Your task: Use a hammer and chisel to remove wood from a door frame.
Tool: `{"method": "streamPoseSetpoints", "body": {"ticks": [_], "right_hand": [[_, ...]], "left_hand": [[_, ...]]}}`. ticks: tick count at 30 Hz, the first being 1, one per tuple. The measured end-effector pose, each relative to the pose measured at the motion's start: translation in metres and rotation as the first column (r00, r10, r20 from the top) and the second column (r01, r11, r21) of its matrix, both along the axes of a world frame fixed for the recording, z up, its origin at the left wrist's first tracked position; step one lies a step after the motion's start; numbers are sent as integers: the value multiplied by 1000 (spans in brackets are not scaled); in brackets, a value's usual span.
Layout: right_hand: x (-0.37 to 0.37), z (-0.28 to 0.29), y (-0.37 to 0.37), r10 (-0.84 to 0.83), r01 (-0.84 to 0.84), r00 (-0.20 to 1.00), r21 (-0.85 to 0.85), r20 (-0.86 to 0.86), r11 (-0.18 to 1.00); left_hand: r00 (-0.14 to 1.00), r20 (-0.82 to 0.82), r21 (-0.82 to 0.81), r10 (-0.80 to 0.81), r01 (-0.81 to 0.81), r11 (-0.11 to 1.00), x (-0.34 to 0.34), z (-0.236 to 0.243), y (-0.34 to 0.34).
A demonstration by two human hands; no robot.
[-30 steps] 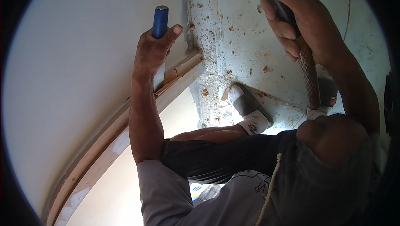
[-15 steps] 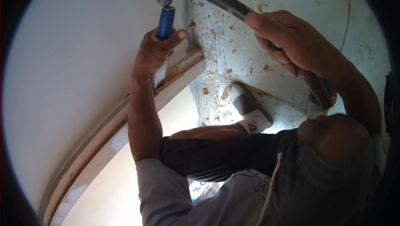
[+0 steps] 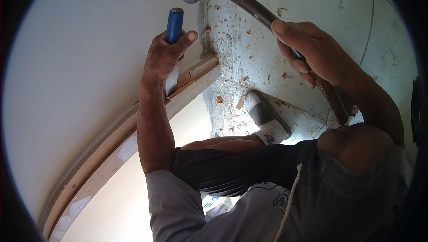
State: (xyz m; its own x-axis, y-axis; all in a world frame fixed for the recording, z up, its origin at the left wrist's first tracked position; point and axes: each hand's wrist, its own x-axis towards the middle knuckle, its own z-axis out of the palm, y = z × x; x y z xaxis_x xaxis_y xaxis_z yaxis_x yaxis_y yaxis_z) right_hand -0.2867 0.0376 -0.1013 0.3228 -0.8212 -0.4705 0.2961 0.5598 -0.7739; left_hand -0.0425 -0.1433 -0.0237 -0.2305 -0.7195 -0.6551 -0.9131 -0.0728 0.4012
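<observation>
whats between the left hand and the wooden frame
In the head view, the flat metal blade of the blue-handled chisel lies between the left hand and the wooden frame, its lower end at the wood.

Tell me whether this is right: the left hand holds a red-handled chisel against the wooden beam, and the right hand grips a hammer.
Not quite: the head view shows the chisel has a blue handle, not red. The left hand does hold it against the wooden beam, and the right hand grips a hammer.
</observation>
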Motion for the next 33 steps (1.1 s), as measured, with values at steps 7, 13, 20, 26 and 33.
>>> {"method": "streamPoseSetpoints", "body": {"ticks": [7, 13, 20, 26, 33], "right_hand": [[3, -63, 21, -244, 112, 749, -246, -615, 963], [16, -101, 60, -270, -213, 455, -399, -849, 892], [26, -112, 64, -190, -313, 406, -331, -894, 890], [29, -107, 58, -180, -282, 464, -337, -867, 898], [32, -101, 53, -198, -242, 508, -359, -839, 901]], "left_hand": [[962, 118, 12, -246, 247, 969, -21, -2, 24], [724, 58, 18, -688, 688, 726, -22, -16, 85], [925, -228, -167, -303, 270, 948, -46, 34, 58], [963, -262, -359, -70, -30, 933, -9, 52, 27], [965, -262, -290, 18, -97, 952, -10, 34, 16]]}}
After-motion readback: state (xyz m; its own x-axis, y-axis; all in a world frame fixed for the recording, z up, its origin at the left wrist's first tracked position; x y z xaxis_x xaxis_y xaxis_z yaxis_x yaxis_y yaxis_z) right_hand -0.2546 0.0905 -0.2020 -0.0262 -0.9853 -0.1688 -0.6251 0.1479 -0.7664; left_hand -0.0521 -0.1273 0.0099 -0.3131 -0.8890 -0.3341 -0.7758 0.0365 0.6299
